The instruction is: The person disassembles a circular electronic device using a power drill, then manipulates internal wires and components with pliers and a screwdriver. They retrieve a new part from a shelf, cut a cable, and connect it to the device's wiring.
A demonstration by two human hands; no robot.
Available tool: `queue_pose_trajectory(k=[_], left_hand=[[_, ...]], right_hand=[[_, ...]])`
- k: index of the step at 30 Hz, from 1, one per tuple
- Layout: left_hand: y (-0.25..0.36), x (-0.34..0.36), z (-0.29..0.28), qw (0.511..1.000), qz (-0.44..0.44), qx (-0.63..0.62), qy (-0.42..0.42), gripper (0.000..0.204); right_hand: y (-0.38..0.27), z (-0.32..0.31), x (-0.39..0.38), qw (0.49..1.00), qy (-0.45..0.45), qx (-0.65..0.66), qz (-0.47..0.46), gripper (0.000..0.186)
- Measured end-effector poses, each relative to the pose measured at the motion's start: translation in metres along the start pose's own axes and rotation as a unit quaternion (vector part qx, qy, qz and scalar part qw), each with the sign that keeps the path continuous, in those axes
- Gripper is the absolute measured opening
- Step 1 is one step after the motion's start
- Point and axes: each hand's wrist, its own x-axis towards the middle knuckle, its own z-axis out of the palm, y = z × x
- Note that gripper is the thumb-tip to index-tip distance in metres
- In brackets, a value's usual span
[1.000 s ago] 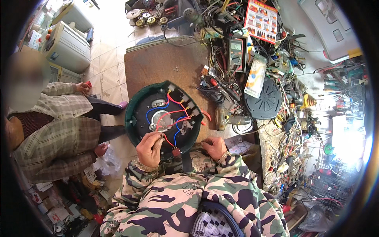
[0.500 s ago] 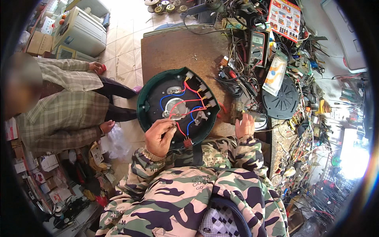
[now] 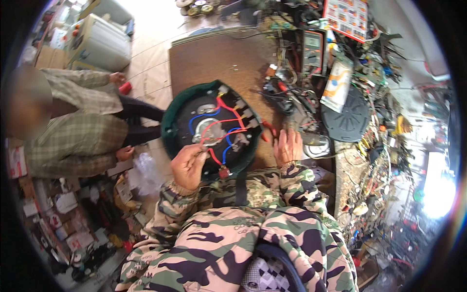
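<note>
A dark green round housing (image 3: 169, 109), pointed at its right side, lies open at the near end of the bench. Inside are red wires (image 3: 224, 104), blue wires (image 3: 198, 117), a round silvery metal disc (image 3: 213, 130) and a small brown-red switch-like part (image 3: 224, 172) at the near rim. My left hand (image 3: 188, 166) is closed in a pinch on a red wire over the near left of the housing. To the right of the housing my right hand (image 3: 288, 147) rests with fingers stretched out, beside a red-handled tool (image 3: 266, 130); contact with it is unclear.
Cables and tools crowd the bench's right side, with a multimeter (image 3: 313, 52), a white and orange tube (image 3: 337, 83) and a dark round ribbed cover (image 3: 345, 115). A person in a plaid jacket (image 3: 80, 126) stands at the left. The brown bench top (image 3: 219, 58) extends behind the housing.
My right hand has shifted left, closer to the red-handled tool. My left hand still pinches the red wire. The whole view has moved slightly, and the other person's hand has changed position.
</note>
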Motion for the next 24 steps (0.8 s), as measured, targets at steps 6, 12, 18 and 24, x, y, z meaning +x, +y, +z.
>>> queue_pose_trajectory(k=[6, 12, 18, 24], left_hand=[[0.008, 0.002, -0.002, 1.000, -0.020, -0.004, 0.020, 0.017], [0.008, 0.004, 0.001, 0.996, -0.063, -0.047, 0.039, 0.019], [0.004, 0.000, 0.005, 0.998, -0.035, -0.042, 0.036, 0.015], [0.016, 0.000, -0.003, 0.993, 0.009, 0.114, 0.024, 0.019]], right_hand=[[-0.029, 0.046, 0.029, 0.997, -0.079, -0.014, -0.006, 0.040], [-0.030, 0.057, 0.048, 0.988, -0.150, 0.013, 0.030, 0.035], [-0.024, 0.054, 0.059, 0.934, -0.250, 0.124, 0.223, 0.039], [0.003, -0.016, 0.056, 0.784, -0.234, 0.491, 0.300, 0.030]])
